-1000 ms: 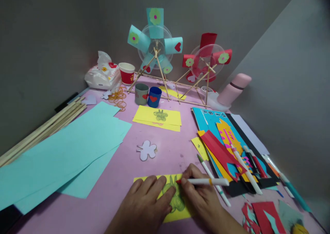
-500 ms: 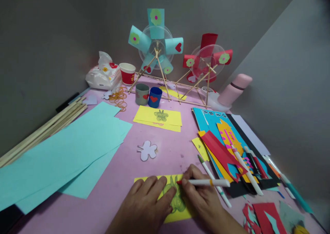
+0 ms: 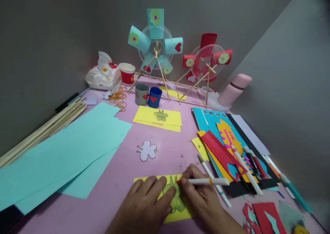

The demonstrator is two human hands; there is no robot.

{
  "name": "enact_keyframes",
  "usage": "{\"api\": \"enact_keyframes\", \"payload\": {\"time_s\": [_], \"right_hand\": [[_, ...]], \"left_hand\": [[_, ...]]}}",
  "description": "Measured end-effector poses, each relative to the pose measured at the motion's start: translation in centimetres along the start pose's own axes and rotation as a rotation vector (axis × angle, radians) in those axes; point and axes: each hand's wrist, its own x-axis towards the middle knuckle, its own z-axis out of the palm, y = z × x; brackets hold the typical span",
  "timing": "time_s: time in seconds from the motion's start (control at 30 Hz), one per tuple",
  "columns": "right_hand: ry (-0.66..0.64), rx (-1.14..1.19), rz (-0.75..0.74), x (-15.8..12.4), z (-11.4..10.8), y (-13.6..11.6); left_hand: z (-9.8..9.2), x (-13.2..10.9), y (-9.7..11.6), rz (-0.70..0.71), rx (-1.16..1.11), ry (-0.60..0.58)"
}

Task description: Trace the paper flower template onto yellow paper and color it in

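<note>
- Grey walls point(image 3: 64, 31) close in behind a pink counter point(image 3: 168, 151), which I watch from afar through the head camera; a white butterfly-shaped cutout point(image 3: 147, 151) lies flat near its middle.
- On the near side of the cutout, a yellow card point(image 3: 180, 216) rests flat on the counter, bearing a green butterfly drawing point(image 3: 177, 203) partly hidden by fingers.
- The left hand point(image 3: 148, 203), also on the near side of the cutout, is spread palm down over the card's left part, gripping nothing that I can see.
- The right hand point(image 3: 199, 192), nearer than the cutout and to its right, pinches a white marker point(image 3: 201, 181); its red tip sits at the drawing's upper right. Whether it touches the paper, I cannot tell.
- Just beyond the cutout I see more yellow cards point(image 3: 143, 114), the top one with its own green butterfly; farther past it, a grey cup point(image 3: 141, 94) and a blue cup point(image 3: 154, 98) stand side by side, each marked with a red heart.
- Well beyond the cutout rises a wheel with light blue paper panels point(image 3: 156, 31); to the right of that line stand a red-panelled wheel point(image 3: 207, 58) and a pink bottle point(image 3: 233, 91).
- Left of the cutout, light blue sheets point(image 3: 85, 144) overlap beside wooden sticks point(image 3: 51, 128).
- Right of the cutout, red paper point(image 3: 219, 149) and several pens point(image 3: 246, 168) top a pile.
</note>
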Motion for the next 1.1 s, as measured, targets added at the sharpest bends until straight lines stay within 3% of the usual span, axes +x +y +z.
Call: {"api": "enact_keyframes", "payload": {"time_s": [0.53, 0.73, 1.1], "right_hand": [[0.006, -0.004, -0.022, 0.20, -0.02, -0.05], [0.102, 0.073, -0.009, 0.23, -0.21, -0.56], [-0.043, 0.005, -0.045, 0.21, 0.02, -0.52]], "left_hand": [[-0.06, -0.06, 0.13, -0.004, 0.005, -0.008], [-0.20, -0.17, 0.06, -0.002, 0.004, -0.045], [0.02, -0.13, 0.19, -0.016, -0.021, 0.002]]}}
